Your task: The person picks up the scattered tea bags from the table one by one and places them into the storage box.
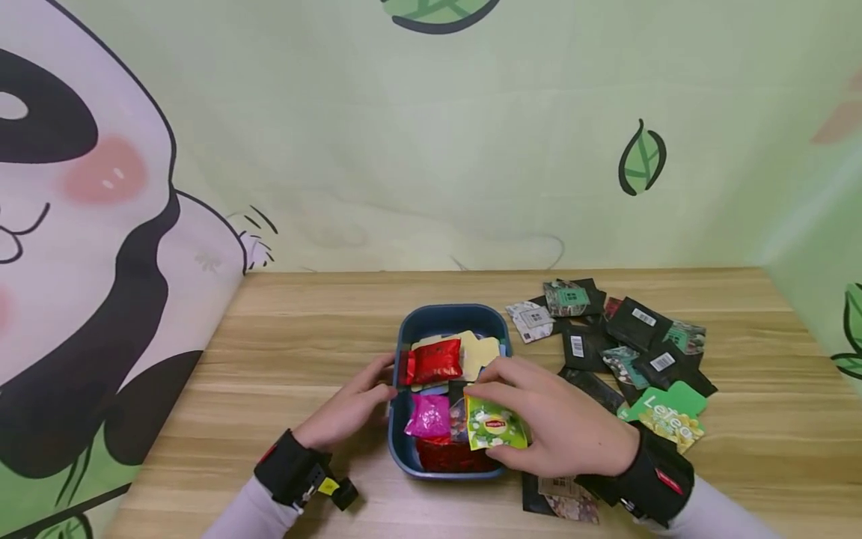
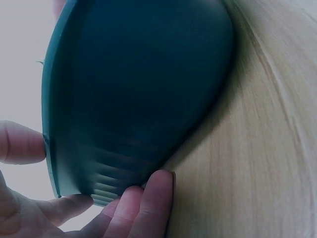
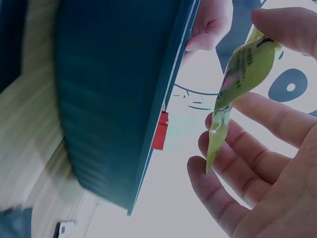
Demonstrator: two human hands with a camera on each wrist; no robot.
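Green packet (image 1: 496, 424) pinched between the thumb and fingers of the right hand (image 1: 562, 419), over the near right part of the blue bin (image 1: 451, 320). The left hand (image 1: 352, 408) holds the bin's left side, its thumb at the rim and fingers against the outer wall; the two hands are apart. Inside the bin lie a red packet (image 1: 435, 362) on cream packets (image 1: 481, 353), and a pink packet (image 1: 429, 416) nearer the person. Black sachets (image 1: 631, 324) overlap on the counter (image 1: 310, 314) to the right, a green card (image 1: 682, 398) at their near edge
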